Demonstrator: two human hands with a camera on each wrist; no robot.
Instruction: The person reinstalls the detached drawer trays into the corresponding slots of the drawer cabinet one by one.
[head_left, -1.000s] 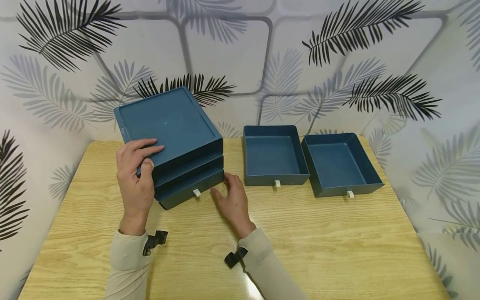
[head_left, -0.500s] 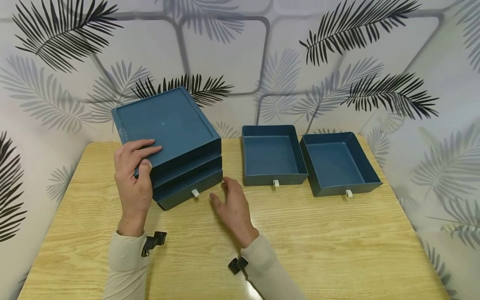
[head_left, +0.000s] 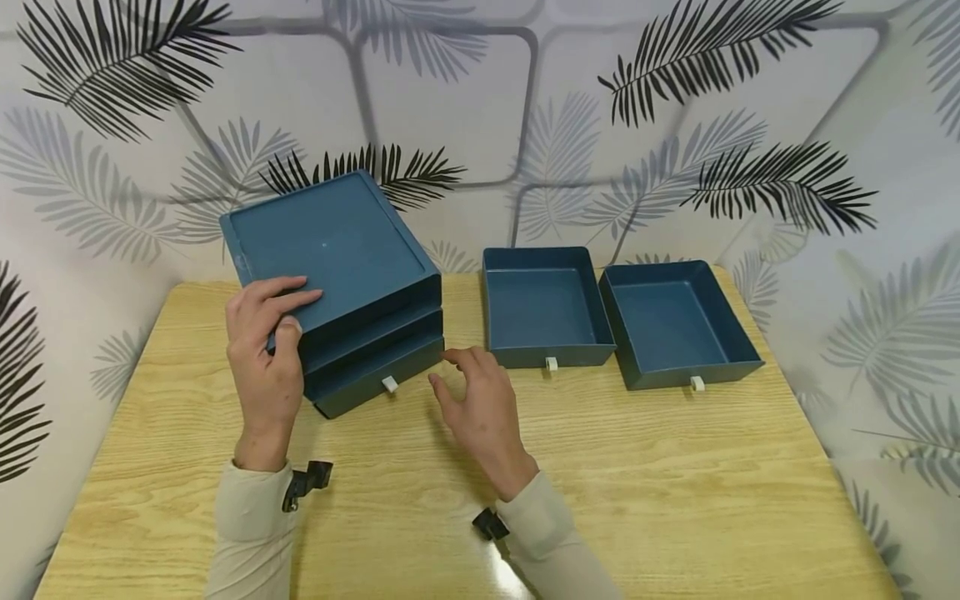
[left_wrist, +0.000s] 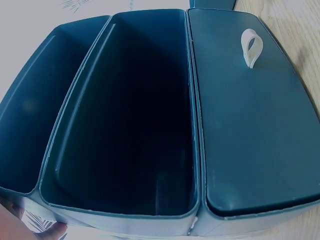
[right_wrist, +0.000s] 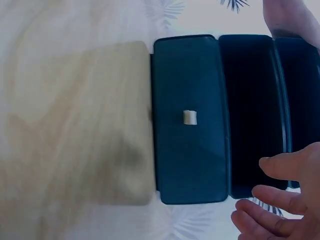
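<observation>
A blue drawer cabinet [head_left: 330,242] stands angled at the left of the table. Its upper two bays are hollow, and the bottom drawer [head_left: 352,396] sits inside with a small white pull tab [head_left: 390,384] on its front. My left hand [head_left: 266,367] holds the top left front corner, two fingers lying on the lid and the thumb at the front edge. Part of that hand is hidden in the left wrist view. Just off the cabinet's lower right front corner is my right hand [head_left: 483,408], its fingers and thumb apart and holding nothing.
Two blue drawers lie side by side right of the cabinet: a nearer-to-centre drawer [head_left: 517,358] and a far-right drawer [head_left: 660,382], each with a white tab. The wooden table [head_left: 675,500] meets a leaf-patterned wall covering [head_left: 450,108] behind.
My right hand has drawn back slightly rightward from the cabinet's corner. The left hand keeps its hold, and the cabinet and both loose drawers stay where they were.
</observation>
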